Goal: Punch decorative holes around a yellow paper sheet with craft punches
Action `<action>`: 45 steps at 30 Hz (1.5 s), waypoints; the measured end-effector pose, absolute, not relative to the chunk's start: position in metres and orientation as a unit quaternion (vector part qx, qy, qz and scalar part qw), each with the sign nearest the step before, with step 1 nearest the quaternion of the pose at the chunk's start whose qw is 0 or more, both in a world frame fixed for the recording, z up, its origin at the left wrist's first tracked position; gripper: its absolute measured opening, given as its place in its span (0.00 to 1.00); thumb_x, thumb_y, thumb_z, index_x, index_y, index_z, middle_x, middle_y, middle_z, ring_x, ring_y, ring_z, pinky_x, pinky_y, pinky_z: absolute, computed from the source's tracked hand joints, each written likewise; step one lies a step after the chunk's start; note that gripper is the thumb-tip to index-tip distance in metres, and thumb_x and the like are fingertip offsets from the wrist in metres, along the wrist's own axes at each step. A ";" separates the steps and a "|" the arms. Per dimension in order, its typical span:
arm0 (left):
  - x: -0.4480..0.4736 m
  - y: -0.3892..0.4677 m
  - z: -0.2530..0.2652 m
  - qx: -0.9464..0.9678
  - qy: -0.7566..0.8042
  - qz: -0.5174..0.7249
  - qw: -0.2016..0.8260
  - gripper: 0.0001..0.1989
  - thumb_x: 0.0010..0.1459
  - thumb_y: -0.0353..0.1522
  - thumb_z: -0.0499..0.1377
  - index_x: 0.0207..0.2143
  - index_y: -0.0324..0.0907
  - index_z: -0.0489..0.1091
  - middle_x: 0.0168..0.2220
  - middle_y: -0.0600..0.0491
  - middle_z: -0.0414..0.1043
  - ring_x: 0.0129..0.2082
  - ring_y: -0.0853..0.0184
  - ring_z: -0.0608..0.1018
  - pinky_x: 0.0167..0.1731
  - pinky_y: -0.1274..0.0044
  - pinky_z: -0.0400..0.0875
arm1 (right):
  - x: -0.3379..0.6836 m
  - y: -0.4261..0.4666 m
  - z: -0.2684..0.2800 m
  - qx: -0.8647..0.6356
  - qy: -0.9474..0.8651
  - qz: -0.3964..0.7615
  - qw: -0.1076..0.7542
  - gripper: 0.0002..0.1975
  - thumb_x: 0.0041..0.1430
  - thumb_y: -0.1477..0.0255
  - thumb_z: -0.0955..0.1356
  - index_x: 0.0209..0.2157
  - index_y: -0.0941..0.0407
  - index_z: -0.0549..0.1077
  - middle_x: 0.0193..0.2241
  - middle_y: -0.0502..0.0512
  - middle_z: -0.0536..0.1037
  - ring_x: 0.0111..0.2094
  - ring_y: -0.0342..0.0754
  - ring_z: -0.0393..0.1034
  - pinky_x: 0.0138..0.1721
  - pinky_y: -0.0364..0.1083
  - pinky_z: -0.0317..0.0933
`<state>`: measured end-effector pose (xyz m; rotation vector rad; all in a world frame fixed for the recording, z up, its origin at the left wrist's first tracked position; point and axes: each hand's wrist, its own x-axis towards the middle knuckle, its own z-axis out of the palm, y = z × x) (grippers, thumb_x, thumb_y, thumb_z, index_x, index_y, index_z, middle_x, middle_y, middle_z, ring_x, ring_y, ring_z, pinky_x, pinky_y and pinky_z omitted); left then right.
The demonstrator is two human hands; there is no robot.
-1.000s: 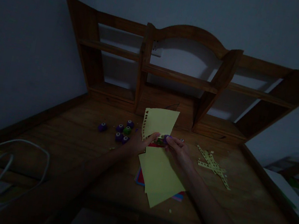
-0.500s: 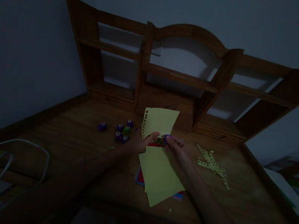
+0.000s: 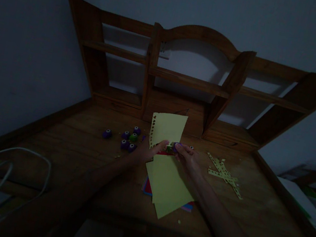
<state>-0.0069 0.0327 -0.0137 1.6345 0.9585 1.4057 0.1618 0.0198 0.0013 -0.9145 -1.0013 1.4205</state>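
Note:
My left hand (image 3: 147, 151) grips the lower left part of a yellow sheet of paper (image 3: 169, 127), which stands tilted up and has a column of small punched holes along its left edge. Closed around a purple craft punch (image 3: 175, 147) at the sheet's lower edge is my right hand (image 3: 187, 156). A bit of green shows between the hands, too dim to make out. Below them more yellow sheets (image 3: 172, 187) lie over a stack of coloured paper (image 3: 149, 187). To the left of my left hand sit several purple punches (image 3: 125, 144) and a green punch (image 3: 133, 137).
Punched yellow paper strips (image 3: 224, 173) lie crossed on the right of the wooden desk (image 3: 81, 142). A wooden shelf unit (image 3: 188, 81) rises at the back. A white cable (image 3: 34, 151) loops at the left front. Small paper scraps are scattered about.
The upright yellow sheet's top right corner has shifted slightly left. Both hands keep almost the same place and grip; the whole view has moved a little.

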 end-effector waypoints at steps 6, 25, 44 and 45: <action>-0.007 0.034 -0.015 0.606 0.421 0.546 0.398 0.16 0.57 0.42 0.57 0.34 0.38 0.73 0.41 0.45 0.76 0.39 0.60 0.78 0.42 0.69 0.73 | 0.162 0.015 0.003 -0.367 -0.445 0.623 0.528 0.10 0.45 0.67 0.75 0.31 0.55 0.78 0.29 0.51 0.77 0.23 0.39 0.63 0.21 0.41 0.51; -0.009 0.025 0.004 0.612 0.430 0.539 0.387 0.18 0.58 0.42 0.56 0.45 0.41 0.72 0.47 0.47 0.74 0.47 0.60 0.76 0.53 0.68 0.66 | 0.163 0.015 0.002 -0.355 -0.426 0.632 0.541 0.12 0.46 0.65 0.74 0.34 0.53 0.78 0.33 0.52 0.78 0.30 0.44 0.69 0.31 0.43 0.62; -0.006 0.030 -0.015 0.606 0.454 0.527 0.387 0.19 0.54 0.43 0.60 0.43 0.40 0.73 0.46 0.46 0.75 0.45 0.59 0.77 0.50 0.67 0.69 | 0.161 0.017 0.001 -0.353 -0.456 0.615 0.538 0.12 0.49 0.63 0.73 0.35 0.55 0.79 0.33 0.52 0.78 0.30 0.43 0.68 0.34 0.43 0.61; -0.006 0.031 -0.017 0.604 0.451 0.529 0.390 0.18 0.54 0.43 0.60 0.42 0.40 0.73 0.45 0.45 0.75 0.44 0.59 0.77 0.50 0.66 0.69 | 0.161 0.017 0.001 -0.356 -0.459 0.612 0.538 0.12 0.49 0.63 0.73 0.35 0.55 0.79 0.33 0.52 0.78 0.30 0.43 0.69 0.34 0.43 0.61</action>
